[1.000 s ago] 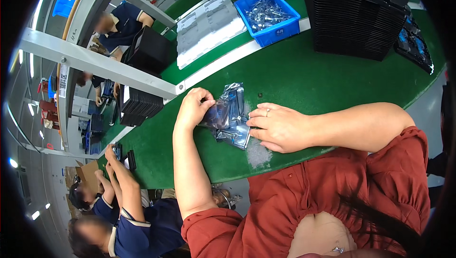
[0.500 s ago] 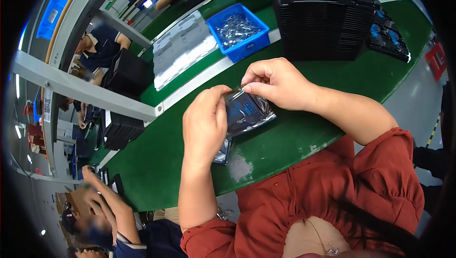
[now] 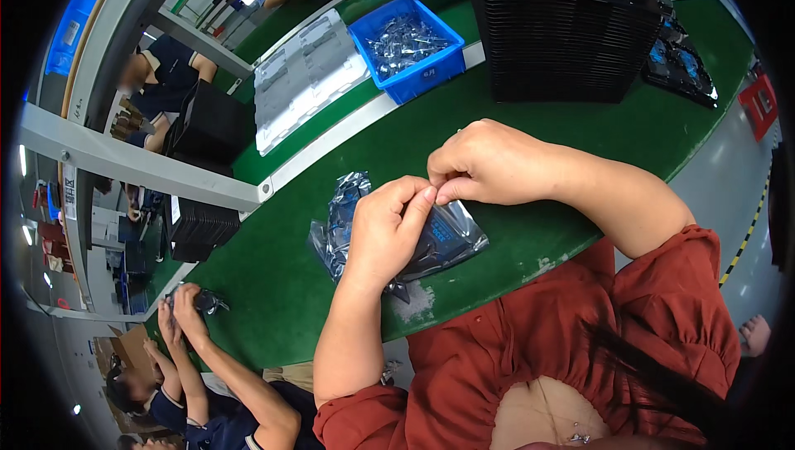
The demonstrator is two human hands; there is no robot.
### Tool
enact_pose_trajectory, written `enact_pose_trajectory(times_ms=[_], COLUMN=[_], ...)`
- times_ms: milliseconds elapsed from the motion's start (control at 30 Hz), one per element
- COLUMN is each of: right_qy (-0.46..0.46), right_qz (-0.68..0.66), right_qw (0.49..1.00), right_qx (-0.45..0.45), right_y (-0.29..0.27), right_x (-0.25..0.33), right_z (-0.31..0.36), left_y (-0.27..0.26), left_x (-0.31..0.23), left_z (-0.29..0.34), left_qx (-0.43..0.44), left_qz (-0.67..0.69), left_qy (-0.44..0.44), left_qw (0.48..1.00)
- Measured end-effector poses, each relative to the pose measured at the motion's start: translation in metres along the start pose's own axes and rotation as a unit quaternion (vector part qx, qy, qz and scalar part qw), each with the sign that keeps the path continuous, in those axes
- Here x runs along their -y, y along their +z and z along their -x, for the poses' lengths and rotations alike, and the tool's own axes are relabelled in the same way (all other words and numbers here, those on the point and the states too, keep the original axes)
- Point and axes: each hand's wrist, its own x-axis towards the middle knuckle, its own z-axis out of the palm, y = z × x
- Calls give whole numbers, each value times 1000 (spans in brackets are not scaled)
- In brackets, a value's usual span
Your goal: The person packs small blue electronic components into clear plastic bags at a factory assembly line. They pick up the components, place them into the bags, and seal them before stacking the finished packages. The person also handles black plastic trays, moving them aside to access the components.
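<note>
A shiny dark antistatic bag [image 3: 455, 235] with blue print lies at the near part of the green table, partly under my hands. My left hand [image 3: 387, 226] pinches its upper edge between thumb and forefinger. Right beside it, my right hand [image 3: 484, 164] pinches at the same edge, its fingers curled and its thumb almost touching my left thumb. The pinched film itself is mostly hidden by the fingertips. Left of the bag, partly behind my left hand, lie crumpled shiny bags [image 3: 338, 222] with bluish print.
A blue bin [image 3: 422, 77] of small shiny packets stands beyond my hands, near a pale grey tray [image 3: 306, 77]. Tall stacked black trays [image 3: 567, 44] rise at the far right, with another tray [image 3: 679, 69] beside them. A metal frame [image 3: 149, 160] and co-workers are at left.
My hands have moved nearer and closed together at the bag's edge. More crumpled bags show left of my left hand. The co-worker at lower left has raised their hands around a dark item.
</note>
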Motion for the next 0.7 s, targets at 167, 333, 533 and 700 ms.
enact_pose_trajectory(times_ms=[167,333,533,700], right_qy=[-136,-252,-424,-436], right_qz=[69,125,229,69], right_qw=[988,953,868,897], right_qx=[-1,-109,-121,-35], right_y=[2,5,17,28], right_x=[-3,6,37,39], right_z=[1,2,19,25], left_y=[-5,-8,-23,-43], left_x=[-3,3,27,34], left_z=[4,5,2,0], left_qx=[27,23,-75,-176], left_qz=[22,176,292,189], left_qy=[15,7,-89,-47], left_qw=[999,984,949,965])
